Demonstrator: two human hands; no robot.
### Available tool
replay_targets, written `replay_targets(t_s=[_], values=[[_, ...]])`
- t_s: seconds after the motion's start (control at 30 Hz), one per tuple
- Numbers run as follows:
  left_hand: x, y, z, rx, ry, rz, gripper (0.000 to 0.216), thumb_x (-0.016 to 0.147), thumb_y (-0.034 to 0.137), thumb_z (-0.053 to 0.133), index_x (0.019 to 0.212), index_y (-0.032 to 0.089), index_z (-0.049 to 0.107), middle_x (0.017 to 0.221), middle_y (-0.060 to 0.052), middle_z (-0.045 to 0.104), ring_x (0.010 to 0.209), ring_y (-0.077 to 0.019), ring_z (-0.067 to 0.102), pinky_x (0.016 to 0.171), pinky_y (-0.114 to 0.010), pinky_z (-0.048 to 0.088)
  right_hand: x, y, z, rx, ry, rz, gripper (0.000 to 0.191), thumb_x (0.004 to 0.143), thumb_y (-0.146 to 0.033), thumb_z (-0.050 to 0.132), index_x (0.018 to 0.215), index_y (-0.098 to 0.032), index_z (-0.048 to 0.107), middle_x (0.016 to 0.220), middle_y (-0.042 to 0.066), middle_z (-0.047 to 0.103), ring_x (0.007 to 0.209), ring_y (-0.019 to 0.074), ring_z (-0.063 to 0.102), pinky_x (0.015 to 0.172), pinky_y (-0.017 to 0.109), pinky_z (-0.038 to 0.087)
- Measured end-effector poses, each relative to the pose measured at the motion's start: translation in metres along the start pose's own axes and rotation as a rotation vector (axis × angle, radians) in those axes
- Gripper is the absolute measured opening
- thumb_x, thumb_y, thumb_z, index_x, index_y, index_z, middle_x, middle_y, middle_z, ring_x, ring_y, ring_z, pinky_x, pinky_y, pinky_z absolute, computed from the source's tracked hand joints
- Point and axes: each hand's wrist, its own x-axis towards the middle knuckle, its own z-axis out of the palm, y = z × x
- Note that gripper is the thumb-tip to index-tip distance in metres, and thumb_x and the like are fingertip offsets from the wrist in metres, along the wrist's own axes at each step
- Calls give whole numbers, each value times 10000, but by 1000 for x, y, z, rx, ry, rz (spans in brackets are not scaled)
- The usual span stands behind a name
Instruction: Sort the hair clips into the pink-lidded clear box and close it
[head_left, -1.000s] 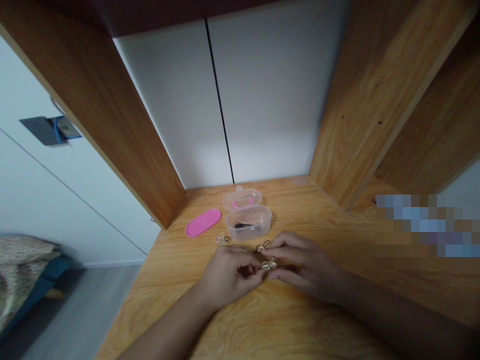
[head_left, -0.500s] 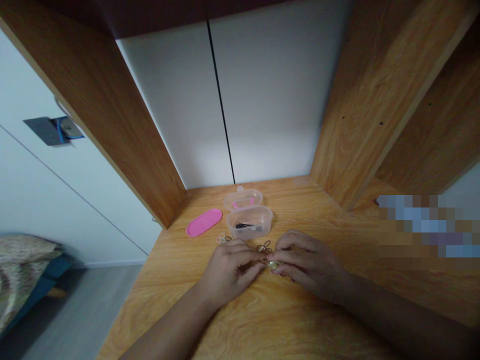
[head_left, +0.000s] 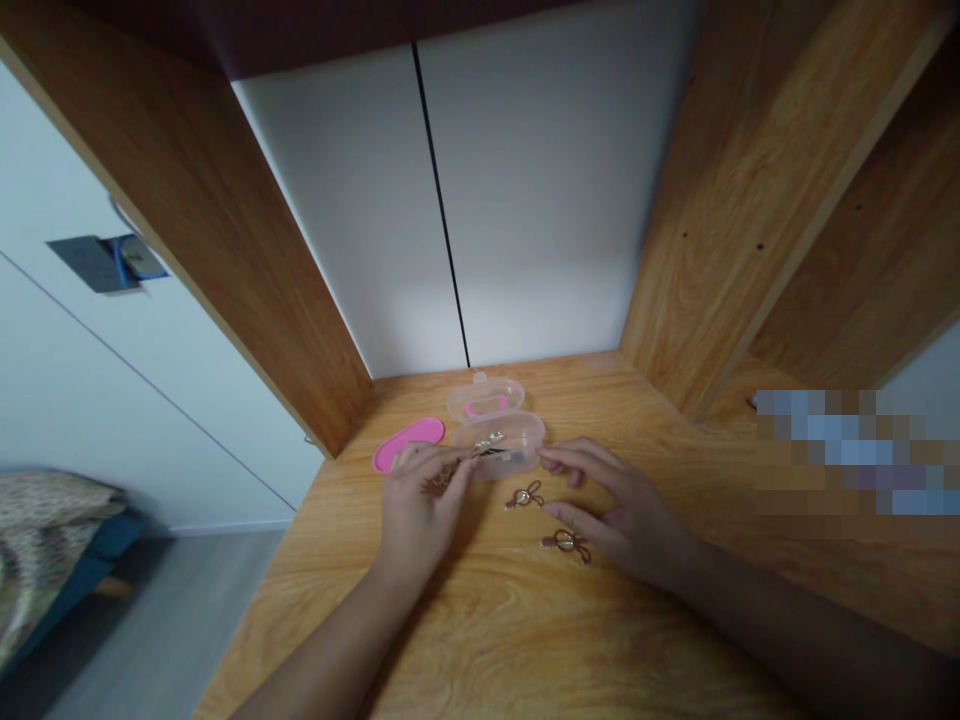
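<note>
Wood-grained counter [head_left: 487, 640] met white wall [head_left: 540, 200] at twelve o'clock.
Left hand [head_left: 415, 503] pinched a shiny beaded hair tie [head_left: 490, 439]; right hand [head_left: 631, 515] gaped.

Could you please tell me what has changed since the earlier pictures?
The left hand moved forward and left, carrying a gold hair tie to the clear box. The right hand opened, letting go; a brown hair tie now shows beside it. The box and pink oval piece stayed put.
</note>
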Motion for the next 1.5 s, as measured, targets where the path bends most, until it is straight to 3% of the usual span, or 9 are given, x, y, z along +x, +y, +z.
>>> replay_targets(t_s=[0.23, 0.63, 0.77, 1.07, 1.37, 1.5], values=[[5, -14, 7, -26, 70, -204, 161, 809, 358, 716, 813, 209, 776, 1012, -72, 679, 1026, -244, 606, 924, -400, 465, 3, -2, 1, -7, -30, 7, 420, 884, -222, 648, 1293, -248, 557, 1140, 87, 640, 987, 208, 626, 875, 374, 548], [5, -24, 15, -84, 44, -200, 151, 849, 297, 687, 953, 273, 792, 1162, -57, 683, 1102, -245, 580, 1006, -439, 420, 1, 1, 3, 6, -68, 23, 394, 899, -212, 621, 1286, -257, 568, 1196, 90, 618, 1005, 203, 622, 900, 385, 542], [5, -23, 14, -99, 59, -196, 191, 883, 281, 646, 1022, 274, 778, 1122, -54, 681, 1075, -225, 587, 998, -400, 410, 1, 1, 3, -2, -64, 33, 379, 899, -221, 626, 1272, -260, 573, 1175, 80, 621, 990, 195, 621, 888, 368, 545], [5, -16, 10, -135, 42, -161, 209, 904, 274, 624, 1057, 245, 764, 876, -23, 667, 860, -174, 595, 813, -297, 443, 1, -1, 2, 12, -60, 44, 371, 897, -213, 616, 1262, -273, 581, 1161, 66, 634, 1018, 197, 625, 882, 345, 543], [4, -24, 10, -187, 167, -239, 163, 842, 328, 704, 932, 219, 786, 939, -51, 762, 923, -204, 676, 889, -341, 492, 2, 0, 2, -5, -62, 39, 349, 911, -218, 593, 1257, -264, 579, 1153, 77, 627, 1069, 215, 615, 927, 380, 533], [6, -25, 8, -194, 161, -273, 171, 869, 344, 662, 918, 204, 745, 997, -68, 757, 972, -227, 683, 922, -381, 495, 2, -1, 3, -74, -44, 69, 408, 893, -221, 595, 1296, -272, 565, 1284, 91, 574, 1215, 252, 558, 1041, 436, 477]])
